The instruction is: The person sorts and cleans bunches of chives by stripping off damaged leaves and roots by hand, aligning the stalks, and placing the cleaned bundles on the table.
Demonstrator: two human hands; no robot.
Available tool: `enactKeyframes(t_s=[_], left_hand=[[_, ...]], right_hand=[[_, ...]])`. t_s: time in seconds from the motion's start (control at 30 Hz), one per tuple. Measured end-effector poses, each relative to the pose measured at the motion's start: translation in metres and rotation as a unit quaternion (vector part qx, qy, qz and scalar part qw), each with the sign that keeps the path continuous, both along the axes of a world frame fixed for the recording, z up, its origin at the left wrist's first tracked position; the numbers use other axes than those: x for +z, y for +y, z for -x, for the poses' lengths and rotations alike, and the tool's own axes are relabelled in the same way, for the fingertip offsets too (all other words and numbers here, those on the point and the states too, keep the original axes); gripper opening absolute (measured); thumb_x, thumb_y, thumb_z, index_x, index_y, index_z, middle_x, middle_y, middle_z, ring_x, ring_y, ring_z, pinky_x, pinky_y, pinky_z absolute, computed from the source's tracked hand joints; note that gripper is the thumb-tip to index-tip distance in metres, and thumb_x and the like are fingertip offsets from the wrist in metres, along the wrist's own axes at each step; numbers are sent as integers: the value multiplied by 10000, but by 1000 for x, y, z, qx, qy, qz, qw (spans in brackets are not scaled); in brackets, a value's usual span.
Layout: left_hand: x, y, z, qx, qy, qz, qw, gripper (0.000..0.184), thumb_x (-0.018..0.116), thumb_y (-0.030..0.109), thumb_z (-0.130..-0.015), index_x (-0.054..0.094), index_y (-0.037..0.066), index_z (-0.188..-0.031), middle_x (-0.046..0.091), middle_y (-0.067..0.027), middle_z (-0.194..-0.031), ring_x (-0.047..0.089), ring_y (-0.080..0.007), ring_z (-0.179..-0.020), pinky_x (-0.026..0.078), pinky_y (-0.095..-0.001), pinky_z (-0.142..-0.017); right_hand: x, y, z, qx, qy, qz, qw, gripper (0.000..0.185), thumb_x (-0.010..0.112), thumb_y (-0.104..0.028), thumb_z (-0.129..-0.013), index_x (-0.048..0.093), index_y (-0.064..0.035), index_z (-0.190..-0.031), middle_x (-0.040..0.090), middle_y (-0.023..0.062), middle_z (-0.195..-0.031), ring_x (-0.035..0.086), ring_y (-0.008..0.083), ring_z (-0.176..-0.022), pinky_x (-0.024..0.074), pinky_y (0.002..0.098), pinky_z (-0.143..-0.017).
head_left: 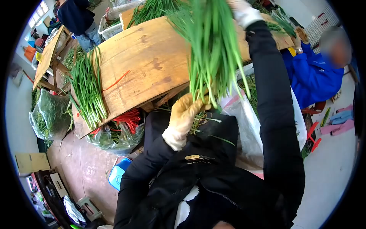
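A bunch of long green stalks (213, 49) hangs with its pale ends down over the near edge of the wooden table (141, 65). My left hand (185, 116), in a yellowish glove, has its fingers closed round the lower ends of some stalks. Up at the top of the view, my right hand (244, 11), in a whitish glove, is beside the leafy upper part; its fingers are smeared and partly hidden by the leaves. A separate bundle of green stalks (89, 87) lies at the table's left end, near a thin red tie (117, 81).
Plastic bags of greens (51, 114) stand at the left, and red ties (129, 119) lie below the table edge. A white crate (110, 26) is behind. One person in blue (316, 76) works at the right; another (80, 19) stands at the upper left.
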State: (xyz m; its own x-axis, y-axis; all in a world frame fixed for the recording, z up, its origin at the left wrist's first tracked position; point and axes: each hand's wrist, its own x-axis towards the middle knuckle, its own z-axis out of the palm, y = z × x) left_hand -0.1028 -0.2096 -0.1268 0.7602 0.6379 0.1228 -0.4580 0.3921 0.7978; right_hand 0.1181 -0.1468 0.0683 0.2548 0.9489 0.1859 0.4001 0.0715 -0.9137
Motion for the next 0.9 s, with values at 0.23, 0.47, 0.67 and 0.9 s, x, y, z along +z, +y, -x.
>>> enactKeyframes(t_s=[0.23,0.47,0.67,0.9], left_hand=[[-89,43,15,-86,177,131,972,518,519,317,-843,370,-30,-1197,557,-172,-1060,568,-212,-923,450,-289,-816],[-108,49,40,42,208,33,977,248,545,217,-838,518,-7,-941,606,-80,-729,559,-123,-590,457,-222,-557],[-56,87,16,392,289,-395,779,260,601,168,-757,523,4,-943,588,-129,-810,551,-227,-732,448,-320,-672],[-54,117,-28,308,549,-391,671,361,607,161,-694,530,152,-1046,361,-174,-1255,416,-368,-1062,333,-400,-905]], right_hand=[[-149,67,-15,-71,-246,128,958,707,571,-414,-764,297,-4,-1271,307,165,-1324,289,274,-1231,229,354,-1022],[-215,11,87,25,-510,158,845,833,456,-654,-701,110,-270,-1353,99,80,-1411,151,368,-1262,157,544,-991],[-246,10,95,-17,-535,140,833,550,360,-494,-832,245,-272,-1323,180,38,-1400,211,297,-1257,219,505,-951],[-243,23,55,-59,-574,234,783,469,359,-233,-875,233,-350,-1311,131,-69,-1408,313,255,-1208,363,401,-940]])
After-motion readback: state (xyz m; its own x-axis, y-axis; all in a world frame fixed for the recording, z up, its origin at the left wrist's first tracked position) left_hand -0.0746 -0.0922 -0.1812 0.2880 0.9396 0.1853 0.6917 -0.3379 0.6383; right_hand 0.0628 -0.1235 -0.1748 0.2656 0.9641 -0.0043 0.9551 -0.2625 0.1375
